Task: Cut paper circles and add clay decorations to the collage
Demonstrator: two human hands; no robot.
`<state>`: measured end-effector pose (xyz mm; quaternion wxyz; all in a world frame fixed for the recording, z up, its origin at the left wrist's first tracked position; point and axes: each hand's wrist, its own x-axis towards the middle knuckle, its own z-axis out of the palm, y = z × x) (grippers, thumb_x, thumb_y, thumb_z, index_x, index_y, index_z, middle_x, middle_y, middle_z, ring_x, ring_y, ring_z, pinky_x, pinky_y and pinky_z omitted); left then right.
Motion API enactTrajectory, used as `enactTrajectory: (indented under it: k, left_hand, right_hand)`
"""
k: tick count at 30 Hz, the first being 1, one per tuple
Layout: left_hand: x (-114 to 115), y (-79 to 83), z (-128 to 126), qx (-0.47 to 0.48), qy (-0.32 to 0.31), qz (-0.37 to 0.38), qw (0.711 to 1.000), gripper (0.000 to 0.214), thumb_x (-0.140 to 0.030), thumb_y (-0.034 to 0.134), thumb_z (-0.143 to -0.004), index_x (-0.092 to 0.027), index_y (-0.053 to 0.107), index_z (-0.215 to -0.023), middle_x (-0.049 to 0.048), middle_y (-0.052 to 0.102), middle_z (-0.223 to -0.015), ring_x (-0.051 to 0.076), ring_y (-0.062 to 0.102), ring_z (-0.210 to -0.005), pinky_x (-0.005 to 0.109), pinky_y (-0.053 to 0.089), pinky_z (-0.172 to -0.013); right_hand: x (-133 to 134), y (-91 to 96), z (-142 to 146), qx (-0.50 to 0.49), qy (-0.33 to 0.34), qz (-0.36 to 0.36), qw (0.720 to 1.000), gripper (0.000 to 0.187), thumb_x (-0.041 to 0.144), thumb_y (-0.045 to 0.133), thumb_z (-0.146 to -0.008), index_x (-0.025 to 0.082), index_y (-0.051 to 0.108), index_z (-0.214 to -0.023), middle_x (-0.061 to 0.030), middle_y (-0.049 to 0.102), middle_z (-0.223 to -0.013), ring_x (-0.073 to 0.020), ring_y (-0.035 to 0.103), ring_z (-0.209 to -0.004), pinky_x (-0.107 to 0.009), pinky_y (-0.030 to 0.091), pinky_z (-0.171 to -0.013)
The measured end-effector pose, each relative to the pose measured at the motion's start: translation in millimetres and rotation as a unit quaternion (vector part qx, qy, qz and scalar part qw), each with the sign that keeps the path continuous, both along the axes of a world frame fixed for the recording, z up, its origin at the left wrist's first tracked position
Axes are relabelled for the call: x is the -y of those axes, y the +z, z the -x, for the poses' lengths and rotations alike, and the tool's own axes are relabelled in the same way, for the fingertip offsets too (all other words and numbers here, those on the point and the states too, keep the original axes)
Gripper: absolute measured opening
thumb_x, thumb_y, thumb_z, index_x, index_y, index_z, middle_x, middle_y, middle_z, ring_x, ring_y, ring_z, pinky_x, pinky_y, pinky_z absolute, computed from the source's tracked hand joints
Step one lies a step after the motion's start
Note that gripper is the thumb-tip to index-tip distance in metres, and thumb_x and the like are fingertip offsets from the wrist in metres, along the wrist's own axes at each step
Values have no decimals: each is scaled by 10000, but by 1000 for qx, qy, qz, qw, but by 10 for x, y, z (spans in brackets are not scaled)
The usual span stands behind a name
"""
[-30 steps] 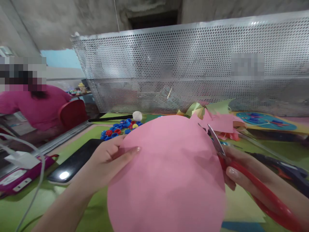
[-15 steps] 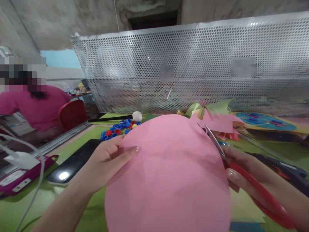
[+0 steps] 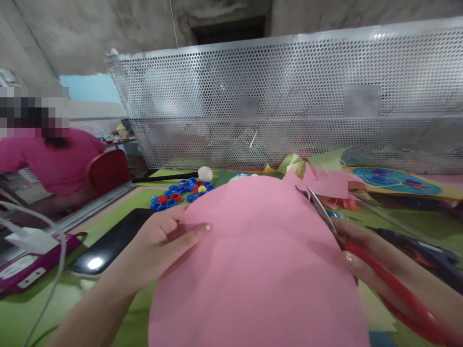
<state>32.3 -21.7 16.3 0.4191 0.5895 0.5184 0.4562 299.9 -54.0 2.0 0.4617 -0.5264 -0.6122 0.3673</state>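
Note:
A large rounded sheet of pink paper (image 3: 256, 260) fills the middle of the view. My left hand (image 3: 166, 246) pinches its left edge, thumb on top and fingers underneath. In my right hand (image 3: 365, 255) are red-handled scissors (image 3: 398, 294), gripped by the handles. Their blades (image 3: 320, 207) are parted and lie at the sheet's upper right edge, pointing away and to the left. Part of my right hand's fingers is hidden behind the scissors and the paper.
Bottle caps (image 3: 181, 193), a black phone (image 3: 112, 241) and a purple power strip (image 3: 32, 270) lie left. Pink paper scraps (image 3: 321, 180), a glue gun (image 3: 423, 246) and a blue decorated piece (image 3: 394, 180) are right. A perforated metal panel (image 3: 289, 96) stands behind; a person in pink (image 3: 58, 159) sits left.
The pink sheet's far edge has dipped and its near part looks wider, uncovering more bottle caps behind it. Both hands keep nearly the same places, the scissors still parted.

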Motion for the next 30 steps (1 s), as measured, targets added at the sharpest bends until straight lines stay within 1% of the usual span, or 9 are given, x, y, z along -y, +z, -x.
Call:
enactTrajectory:
  k: [3,6,9,13,15,20,22,25,30]
  left_hand:
    - [32,10,-32,-28,25,-18,999,149,-369,734,-638,-270,732,-749,-4,707,-641,172,643,-548,190,486,-431]
    - [40,17,-49,-11,29,-7,999,166,-365,740,-631,-270,731,-767,-2,719,-651,180,654,-557,201,503,-447]
    - [16,15,-25,12,15,0,1000,159,-363,736,-639,-276,728,-772,-4,721,-643,177,660,-559,201,513,-462]
    - [-26,3,37,24,-34,17,999,178,-353,766,-609,-294,730,-773,-18,726,-679,169,673,-595,183,519,-484]
    - [-40,-3,52,32,-41,27,998,166,-349,766,-615,-295,729,-767,-23,722,-679,168,676,-603,180,518,-484]
    - [-55,-6,42,23,-37,16,999,168,-372,750,-626,-271,724,-758,-7,717,-674,171,655,-577,193,502,-471]
    - [-49,-1,36,-6,-28,14,1000,189,-394,731,-641,-259,718,-772,-8,711,-673,168,643,-574,197,495,-471]
    - [-25,15,20,-45,-5,34,998,192,-413,674,-694,-256,700,-802,-27,703,-660,158,630,-570,198,485,-471]
    - [15,48,-19,-33,7,42,999,128,-361,655,-713,-247,688,-762,-50,685,-674,138,632,-601,179,477,-500]
  right_hand:
    - [60,94,45,-29,8,52,998,496,737,625,-531,253,545,-608,-13,541,-625,-212,536,-593,-356,529,-619]
    - [80,86,48,-21,2,54,998,479,724,616,-555,253,557,-623,-23,558,-642,-220,542,-632,-339,516,-643]
    - [81,60,35,-16,-5,44,999,415,671,623,-597,264,597,-675,-30,594,-684,-226,561,-696,-308,503,-665]
    - [81,93,28,-7,11,50,999,441,699,626,-558,262,573,-591,-29,575,-634,-231,546,-643,-323,491,-624]
    - [75,98,20,-6,12,45,999,417,675,634,-570,264,575,-601,-32,585,-644,-233,547,-651,-319,486,-613]
    - [37,-21,-56,5,50,12,999,325,584,595,-687,260,615,-695,-19,599,-655,-178,505,-557,-284,487,-580]
    - [19,-87,-113,11,72,8,997,276,539,572,-740,281,631,-819,-13,613,-701,-163,482,-536,-258,471,-534]
    - [-13,-167,-204,10,135,40,990,268,500,485,-828,334,583,-1014,-9,606,-780,-174,496,-601,-229,443,-485]
    - [-33,-219,-285,14,156,53,986,197,475,441,-867,350,556,-967,4,583,-852,-173,491,-662,-216,444,-516]
